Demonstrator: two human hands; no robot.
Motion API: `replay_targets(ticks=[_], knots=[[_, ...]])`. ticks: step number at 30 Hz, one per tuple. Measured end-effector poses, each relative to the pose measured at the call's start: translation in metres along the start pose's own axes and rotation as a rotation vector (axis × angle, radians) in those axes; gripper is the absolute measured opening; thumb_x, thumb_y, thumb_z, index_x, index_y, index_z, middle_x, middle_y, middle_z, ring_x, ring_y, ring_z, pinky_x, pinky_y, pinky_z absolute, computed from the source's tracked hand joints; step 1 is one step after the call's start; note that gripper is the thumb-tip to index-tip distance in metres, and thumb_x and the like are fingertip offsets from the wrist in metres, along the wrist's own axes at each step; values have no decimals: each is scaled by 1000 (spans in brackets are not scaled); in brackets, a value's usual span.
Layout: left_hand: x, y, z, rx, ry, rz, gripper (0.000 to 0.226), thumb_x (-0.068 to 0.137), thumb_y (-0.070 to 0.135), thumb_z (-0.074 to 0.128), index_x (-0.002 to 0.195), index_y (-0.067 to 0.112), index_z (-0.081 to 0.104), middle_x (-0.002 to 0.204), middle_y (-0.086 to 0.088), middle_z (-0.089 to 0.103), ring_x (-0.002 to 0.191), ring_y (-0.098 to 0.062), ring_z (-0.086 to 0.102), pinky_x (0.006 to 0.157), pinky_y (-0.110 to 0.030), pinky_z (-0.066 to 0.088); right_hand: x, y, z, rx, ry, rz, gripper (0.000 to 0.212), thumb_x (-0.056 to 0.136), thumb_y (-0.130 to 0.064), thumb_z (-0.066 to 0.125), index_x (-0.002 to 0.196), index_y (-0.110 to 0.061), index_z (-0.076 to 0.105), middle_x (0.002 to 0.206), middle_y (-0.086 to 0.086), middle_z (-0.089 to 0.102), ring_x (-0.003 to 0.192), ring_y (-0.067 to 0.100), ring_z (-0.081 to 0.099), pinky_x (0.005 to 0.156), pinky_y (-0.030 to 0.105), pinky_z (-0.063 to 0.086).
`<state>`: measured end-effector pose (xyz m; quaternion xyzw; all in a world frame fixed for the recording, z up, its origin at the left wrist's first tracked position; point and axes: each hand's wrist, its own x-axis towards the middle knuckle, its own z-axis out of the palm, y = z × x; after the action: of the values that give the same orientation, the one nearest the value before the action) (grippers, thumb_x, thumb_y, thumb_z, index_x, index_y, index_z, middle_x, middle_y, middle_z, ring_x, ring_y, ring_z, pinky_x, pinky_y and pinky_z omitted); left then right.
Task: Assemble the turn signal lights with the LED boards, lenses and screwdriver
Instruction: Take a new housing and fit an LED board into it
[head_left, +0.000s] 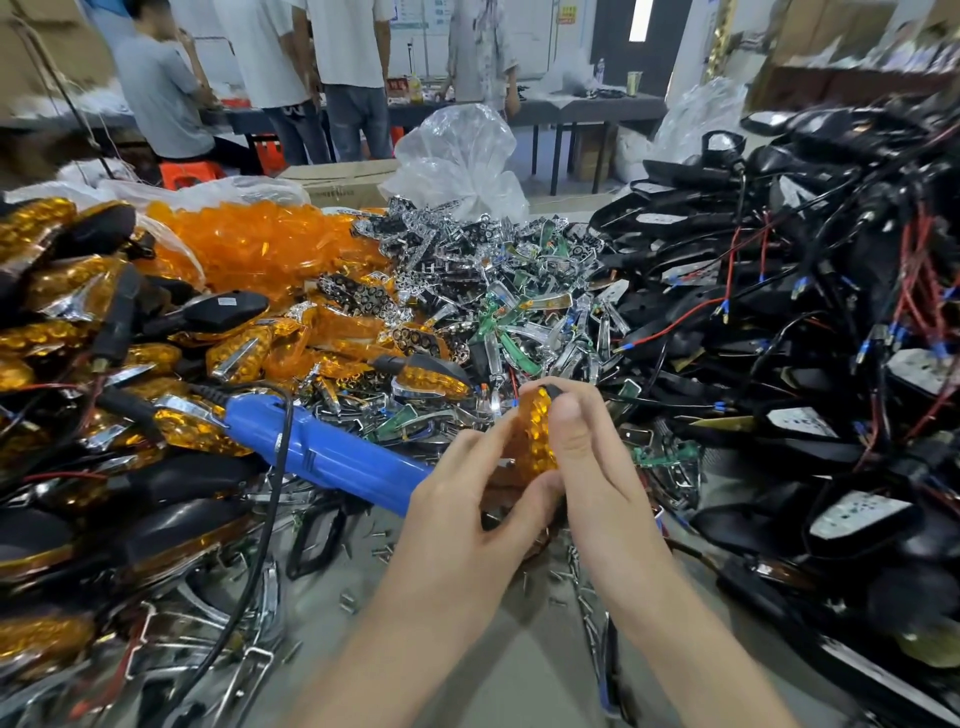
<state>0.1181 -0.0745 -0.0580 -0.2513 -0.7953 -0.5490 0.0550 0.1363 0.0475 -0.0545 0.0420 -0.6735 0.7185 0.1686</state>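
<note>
Amber faceted turn signal light (537, 436) pinched upright between left hand (457, 499) and right hand (587, 457), blue electric screwdriver (322, 452) lying tilted just left, loose amber lenses (260, 244) heaped behind, green LED boards (498, 322) mid-pile.

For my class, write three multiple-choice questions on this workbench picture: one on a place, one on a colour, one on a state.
1. Where does the screwdriver lie?
A. left of the hands
B. right of the hands
C. in a hand

2. What colour is the held lens?
A. blue
B. white
C. amber

3. What are the left hand and right hand doing?
A. lying flat
B. both gripping the lens
C. one lifting a box

Answers:
1 A: its blue body lies left of both hands.
2 C: the lens shows amber between the fingers.
3 B: fingers of both hands curl round it.
</note>
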Motion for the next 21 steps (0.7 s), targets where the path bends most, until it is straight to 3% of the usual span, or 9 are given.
replay_targets(ticks=[2, 5, 9, 13, 17, 21], knots=[[0, -1, -1, 17, 10, 5, 34, 90, 33, 65, 124, 36, 62, 96, 12, 58, 87, -7, 65, 73, -18, 52, 1, -2, 2, -10, -4, -15, 31, 91, -49, 61, 113, -28, 61, 98, -10, 63, 89, 2, 61, 80, 14, 48], [0, -1, -2, 40, -2, 20, 28, 93, 17, 66, 117, 32, 64, 95, 12, 55, 88, -5, 62, 66, -9, 46, 0, -2, 5, -9, 21, -39, 24, 91, -35, 66, 111, -24, 61, 97, -2, 62, 86, 9, 61, 80, 24, 51], [4, 1, -8, -142, -119, -3, 37, 97, 31, 58, 132, 41, 58, 115, 17, 66, 108, -3, 64, 86, -17, 51, -1, -4, 5, -55, 58, -82, 22, 95, -34, 60, 113, -22, 59, 109, 10, 62, 98, 19, 62, 91, 38, 52], [5, 3, -13, -392, -204, -50, 34, 100, 41, 50, 133, 39, 59, 131, 11, 65, 127, -8, 57, 102, -22, 46, 1, -7, 5, -120, 47, -160, 31, 97, -42, 54, 120, -21, 58, 123, 7, 60, 118, 18, 58, 102, 27, 45], [3, 4, -7, -513, -248, -117, 35, 99, 46, 52, 131, 35, 60, 132, 2, 65, 130, -18, 56, 111, -43, 42, -2, -5, 6, -134, 31, -210, 34, 99, -43, 46, 122, -21, 59, 122, -2, 63, 117, 20, 59, 97, 19, 43], [2, 3, -4, -541, -173, -124, 42, 91, 37, 52, 131, 24, 58, 126, 2, 69, 123, -16, 61, 108, -36, 47, -2, -2, 8, -162, 48, -235, 22, 101, -41, 44, 110, -27, 60, 111, -15, 67, 108, 11, 64, 90, 14, 44]])
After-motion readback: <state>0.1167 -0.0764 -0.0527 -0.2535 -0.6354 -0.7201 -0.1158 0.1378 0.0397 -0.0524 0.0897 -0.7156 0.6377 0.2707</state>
